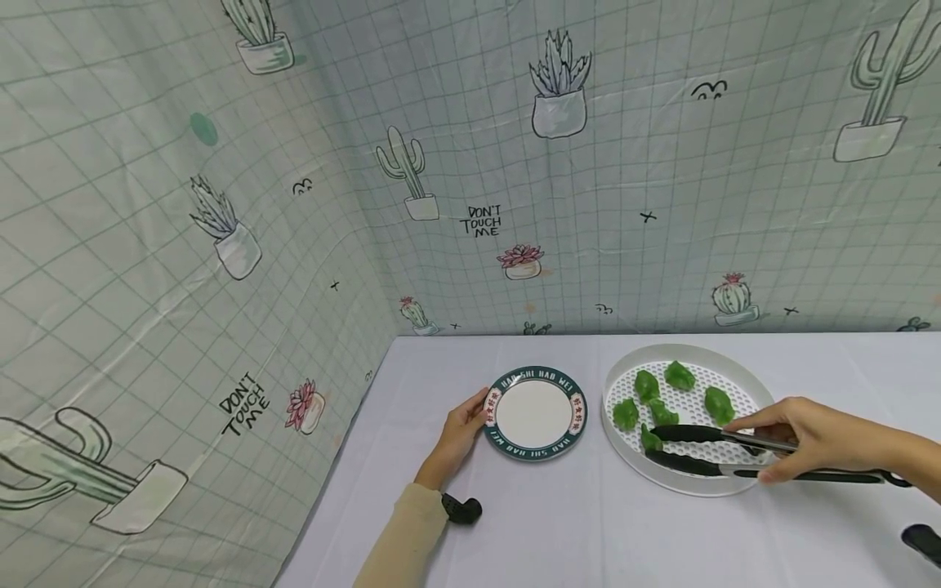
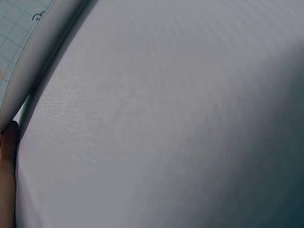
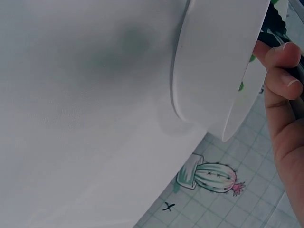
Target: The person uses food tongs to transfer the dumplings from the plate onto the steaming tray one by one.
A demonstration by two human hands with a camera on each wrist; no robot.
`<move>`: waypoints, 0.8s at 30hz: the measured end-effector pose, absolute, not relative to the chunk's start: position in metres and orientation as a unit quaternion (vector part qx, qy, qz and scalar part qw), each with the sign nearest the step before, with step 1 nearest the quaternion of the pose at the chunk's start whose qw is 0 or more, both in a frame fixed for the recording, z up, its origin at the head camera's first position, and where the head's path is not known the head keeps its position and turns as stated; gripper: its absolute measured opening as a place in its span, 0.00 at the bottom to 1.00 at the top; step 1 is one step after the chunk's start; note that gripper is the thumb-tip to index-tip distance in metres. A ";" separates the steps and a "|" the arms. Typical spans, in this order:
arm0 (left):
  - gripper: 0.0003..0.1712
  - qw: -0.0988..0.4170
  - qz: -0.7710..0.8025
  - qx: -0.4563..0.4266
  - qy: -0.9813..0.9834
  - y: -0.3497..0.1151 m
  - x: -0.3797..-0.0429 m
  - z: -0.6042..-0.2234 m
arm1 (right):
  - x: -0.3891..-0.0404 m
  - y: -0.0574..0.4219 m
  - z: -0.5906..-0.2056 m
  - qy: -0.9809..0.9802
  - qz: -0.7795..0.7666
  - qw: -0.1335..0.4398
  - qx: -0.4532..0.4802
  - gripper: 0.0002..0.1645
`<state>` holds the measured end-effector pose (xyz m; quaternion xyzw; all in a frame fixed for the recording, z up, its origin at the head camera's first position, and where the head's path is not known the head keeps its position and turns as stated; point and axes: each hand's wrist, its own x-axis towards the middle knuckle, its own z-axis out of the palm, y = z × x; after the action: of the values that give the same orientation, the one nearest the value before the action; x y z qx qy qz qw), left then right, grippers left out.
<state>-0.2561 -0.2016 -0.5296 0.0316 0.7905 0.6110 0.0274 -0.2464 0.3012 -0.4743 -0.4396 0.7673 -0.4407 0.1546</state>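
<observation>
My left hand (image 1: 453, 441) grips the left rim of a round white plate (image 1: 537, 415) with a dark green lettered border, flat on the table. In the left wrist view a finger (image 2: 8, 147) touches under the plate's rim (image 2: 40, 52). My right hand (image 1: 804, 437) holds black-and-silver tongs (image 1: 687, 465) over a round white tray (image 1: 687, 487) with a perforated floor. Between the tong tips is a small green leafy-looking piece (image 1: 650, 439). Several similar green pieces (image 1: 719, 405) lie farther in. From the right wrist, the tray's outer wall (image 3: 213, 61) hides most of its contents.
A white cloth covers the table (image 1: 544, 523). Behind and to the left stands a gridded curtain (image 1: 456, 163) printed with cacti. A black strap piece (image 1: 461, 510) sits at the left wrist, and another dark piece (image 1: 922, 541) shows at the lower right.
</observation>
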 end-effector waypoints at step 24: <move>0.27 0.027 0.609 0.023 0.792 -0.205 -0.262 -0.540 | -0.232 0.299 -0.462 0.844 -0.385 0.035 -0.372 0.33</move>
<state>-0.2618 -0.2047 -0.5397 0.0230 0.7922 0.6092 0.0274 -0.2319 0.2987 -0.4623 -0.3718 0.8439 -0.3851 0.0349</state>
